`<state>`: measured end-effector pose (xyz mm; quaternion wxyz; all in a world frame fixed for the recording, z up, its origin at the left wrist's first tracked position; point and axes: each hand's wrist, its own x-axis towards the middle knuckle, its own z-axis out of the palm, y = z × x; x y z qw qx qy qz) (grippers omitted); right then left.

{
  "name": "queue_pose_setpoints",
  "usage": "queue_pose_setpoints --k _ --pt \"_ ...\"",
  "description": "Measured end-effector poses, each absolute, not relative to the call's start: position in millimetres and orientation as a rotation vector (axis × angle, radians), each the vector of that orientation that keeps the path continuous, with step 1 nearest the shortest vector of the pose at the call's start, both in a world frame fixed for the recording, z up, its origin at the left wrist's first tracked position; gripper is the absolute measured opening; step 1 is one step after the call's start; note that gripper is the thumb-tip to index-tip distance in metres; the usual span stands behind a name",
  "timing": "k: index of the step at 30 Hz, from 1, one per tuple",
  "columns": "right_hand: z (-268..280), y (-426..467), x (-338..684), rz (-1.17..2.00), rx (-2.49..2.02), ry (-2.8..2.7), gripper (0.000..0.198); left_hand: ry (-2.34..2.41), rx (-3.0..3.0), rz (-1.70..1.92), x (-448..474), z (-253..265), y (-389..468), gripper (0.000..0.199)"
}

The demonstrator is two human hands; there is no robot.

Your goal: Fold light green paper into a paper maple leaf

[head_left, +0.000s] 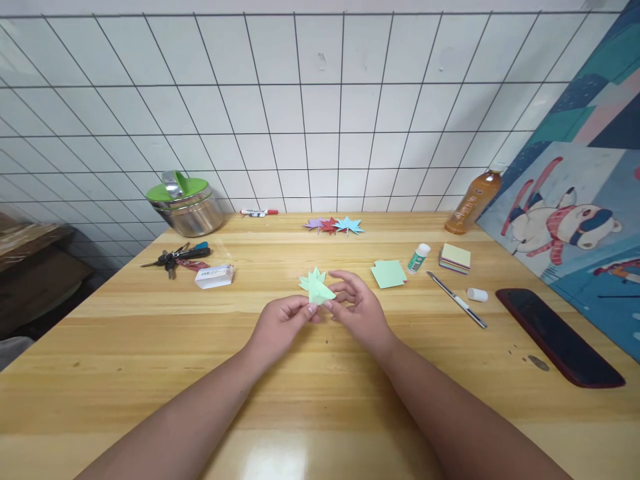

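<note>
A piece of folded light green paper (320,292) is held low over the middle of the table. My left hand (283,321) pinches its lower left edge between thumb and fingers. On the other side my right hand (364,315) has its thumb and fingertips closed on the lower right corner, with the upper fingers curled loosely. Pointed green paper tips (306,283) show just behind; whether they are joined to the held piece I cannot tell. To the right lie green paper squares (389,274), and an uncapped glue stick (418,259) stands beside them.
Purple, red and blue paper leaf shapes (349,225) lie near the wall. On the right are a craft knife (457,300), glue cap (477,295), paper stack (455,257), phone (560,337) and bottle (474,203). Keys (176,257), a small box (215,277) and a pot (193,213) stand left.
</note>
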<state>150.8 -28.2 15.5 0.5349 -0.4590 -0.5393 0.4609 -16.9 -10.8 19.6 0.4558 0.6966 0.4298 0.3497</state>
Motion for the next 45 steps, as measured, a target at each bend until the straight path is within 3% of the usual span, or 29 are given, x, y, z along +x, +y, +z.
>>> queue_pose_setpoints --k 2,6,11,33,41,45 --pt "14 -27 151 1.258 -1.073 -1.191 0.056 1.059 1.725 0.89 -18 20 -11 0.025" --pt "12 -24 151 1.462 -1.079 -1.085 0.035 1.064 1.761 0.917 -17 21 -12 0.023" --pt "12 -24 151 1.539 -1.061 -0.948 0.029 1.065 1.781 0.897 -16 21 -13 0.023" --pt "14 -27 149 1.511 -1.138 -1.011 0.031 1.052 1.667 0.86 -16 21 -14 0.022" --pt "16 -28 150 1.552 -1.102 -0.981 0.028 1.03 1.364 0.738 -15 27 -12 0.026" --pt "16 -27 150 1.544 -1.143 -1.065 0.031 1.067 1.54 0.769 -16 25 -10 0.025"
